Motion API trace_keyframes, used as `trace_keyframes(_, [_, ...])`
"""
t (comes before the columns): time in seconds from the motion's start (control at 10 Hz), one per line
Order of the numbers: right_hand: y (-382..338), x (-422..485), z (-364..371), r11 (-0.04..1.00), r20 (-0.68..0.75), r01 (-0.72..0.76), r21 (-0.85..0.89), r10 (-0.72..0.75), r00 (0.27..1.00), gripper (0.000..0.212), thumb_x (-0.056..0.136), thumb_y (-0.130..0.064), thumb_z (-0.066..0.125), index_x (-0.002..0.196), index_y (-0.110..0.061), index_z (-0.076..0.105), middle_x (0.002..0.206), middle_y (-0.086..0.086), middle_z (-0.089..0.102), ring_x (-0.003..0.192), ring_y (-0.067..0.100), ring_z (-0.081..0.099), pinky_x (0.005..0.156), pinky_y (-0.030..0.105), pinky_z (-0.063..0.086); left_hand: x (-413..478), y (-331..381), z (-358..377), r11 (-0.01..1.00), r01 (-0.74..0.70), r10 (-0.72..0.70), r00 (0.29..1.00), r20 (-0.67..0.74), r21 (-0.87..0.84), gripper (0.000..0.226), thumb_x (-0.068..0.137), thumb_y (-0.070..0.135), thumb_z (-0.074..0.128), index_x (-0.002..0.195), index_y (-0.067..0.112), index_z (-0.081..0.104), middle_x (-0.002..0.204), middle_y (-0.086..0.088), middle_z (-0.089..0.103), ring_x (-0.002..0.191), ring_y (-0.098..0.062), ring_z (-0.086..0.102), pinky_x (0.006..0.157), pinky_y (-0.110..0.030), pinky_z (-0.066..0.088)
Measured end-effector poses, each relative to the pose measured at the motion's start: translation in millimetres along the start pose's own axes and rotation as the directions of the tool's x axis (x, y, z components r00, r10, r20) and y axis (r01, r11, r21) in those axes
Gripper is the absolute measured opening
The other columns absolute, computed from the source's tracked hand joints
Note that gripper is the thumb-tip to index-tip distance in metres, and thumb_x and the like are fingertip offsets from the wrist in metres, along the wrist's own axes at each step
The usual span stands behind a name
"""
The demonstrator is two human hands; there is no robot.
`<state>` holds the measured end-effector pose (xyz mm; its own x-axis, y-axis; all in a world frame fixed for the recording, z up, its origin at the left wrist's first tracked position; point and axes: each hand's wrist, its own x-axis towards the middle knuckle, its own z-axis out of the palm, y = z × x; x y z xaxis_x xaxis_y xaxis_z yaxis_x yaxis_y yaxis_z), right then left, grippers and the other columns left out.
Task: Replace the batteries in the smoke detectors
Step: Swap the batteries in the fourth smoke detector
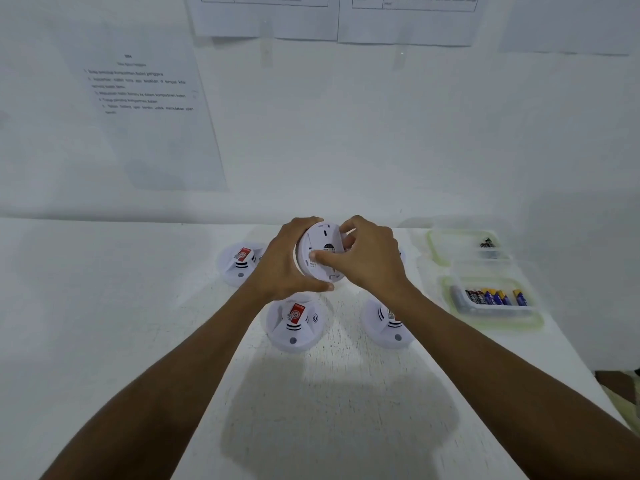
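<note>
While both hands lift it above the white tabletop (329, 393), a round white smoke detector (320, 244) is tilted with its flat back toward the camera, near the table's far edge by the wall. The left hand (287, 268) grips the detector's left rim, its fingers curled round the edge and the thumb hooked under the bottom. The right hand (367, 258) holds the opposite side: its thumb (323, 258) presses on the back face while the other fingers curl over the far upper rim.

3 more detectors sit face up on the tabletop beneath the arms: 1 at far left (239, 263) and 1 nearer the camera (296, 322), each with a red label, and 1 at near right (388, 323), partly hidden by the right forearm.

To the right stand 2 clear containers with pale green rims. The nearer container (498, 322) holds a row of batteries (495, 297) (blue-and-gold and dark ones), and the farther container (460, 233) holds a few dark batteries (489, 243).

Printed sheets hang on the white wall behind: an instruction sheet (145, 109) at left and 2 table sheets (263, 19) along the top, their text too blurred to read.
</note>
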<state>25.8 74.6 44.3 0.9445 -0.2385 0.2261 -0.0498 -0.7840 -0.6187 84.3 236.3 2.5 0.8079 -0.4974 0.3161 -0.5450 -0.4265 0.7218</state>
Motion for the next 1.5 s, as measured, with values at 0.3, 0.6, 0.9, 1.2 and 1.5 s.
trace_keyframes(0.3, [-0.1,-0.2,7.2,0.993,-0.001,-0.102,0.051,0.102,0.995,0.048,0.066,-0.057,0.081,0.086,-0.015,0.068,0.081,-0.006,0.069,0.073,0.008,0.063,0.063,0.024,0.051,-10.8,5.2,9.1,0.995,0.065,-0.063,0.998,0.027,-0.075,0.086,0.049,0.071,0.078,0.122,0.042,0.041,0.118,0.025,0.048,0.107,0.006,0.049,0.093,-0.007,0.034])
trace_keyframes(0.6, [-3.4,3.8,5.3,1.0,-0.016,-0.019,0.01,0.019,1.0,0.058,0.07,-0.063,0.074,0.102,-0.02,0.054,0.096,-0.005,0.062,0.086,0.014,0.061,0.07,0.028,0.05,-1.5,6.6,10.9,0.989,0.093,-0.094,0.996,-0.001,-0.113,0.088,0.047,0.089,0.061,0.112,0.035,0.039,0.114,0.017,0.047,0.101,0.006,0.051,0.105,-0.022,0.039])
trace_keyframes(0.9, [-2.6,4.6,-5.0,0.986,-0.095,0.162,0.038,-0.158,0.983,0.057,0.069,-0.06,0.078,0.109,-0.02,0.064,0.106,-0.004,0.068,0.092,0.014,0.062,0.08,0.03,0.052,-1.9,10.6,8.0,0.998,-0.013,0.012,1.0,-0.013,-0.063,0.087,0.06,0.055,0.08,0.13,0.025,0.037,0.123,0.02,0.042,0.111,-0.002,0.049,0.094,0.005,0.029])
trace_keyframes(1.2, [-0.1,10.4,-5.7,0.984,-0.083,0.045,0.174,-0.031,0.996,0.044,0.068,-0.057,0.08,0.083,-0.022,0.059,0.083,-0.009,0.067,0.08,0.011,0.064,0.071,0.034,0.055,-5.7,14.9,3.3,0.999,-0.036,0.036,0.999,-0.02,-0.025,0.096,0.053,0.035,0.092,0.133,0.034,0.04,0.13,0.016,0.048,0.116,0.001,0.047,0.097,-0.007,0.035])
trace_keyframes(1.5, [19.0,20.3,-13.6,0.851,0.106,-0.05,0.522,-0.006,0.994,0.027,0.071,-0.025,0.087,0.075,-0.01,0.065,0.078,-0.001,0.067,0.069,0.007,0.058,0.062,0.021,0.045,-9.6,10.4,9.2,0.997,-0.07,0.07,0.998,0.002,-0.011,0.076,0.059,0.04,0.083,0.12,0.043,0.036,0.118,0.028,0.043,0.112,0.016,0.043,0.093,0.001,0.032])
